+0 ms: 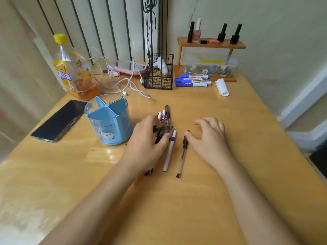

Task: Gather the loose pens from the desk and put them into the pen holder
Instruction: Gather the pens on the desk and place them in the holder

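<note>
A blue, clear-walled pen holder (109, 119) with divided compartments stands left of centre on the wooden desk (230, 138); no pens show inside it. My left hand (146, 138) lies over a bunch of pens (164, 124), fingers curled around them; their tips stick out above and below the hand. A white pen with a purple band (169, 154) lies just right of that hand. A clear pen with a black cap (182, 156) lies beside it, and the thumb of my right hand (210, 137) touches its cap end, the fingers spread.
A dark phone (58, 121) lies left of the holder, with an orange drink bottle (74, 69) and white cables (122, 80) behind it. At the back stand a wire basket (159, 76), blue markers (192, 81), a wooden shelf (210, 45) and a white paper roll (222, 87).
</note>
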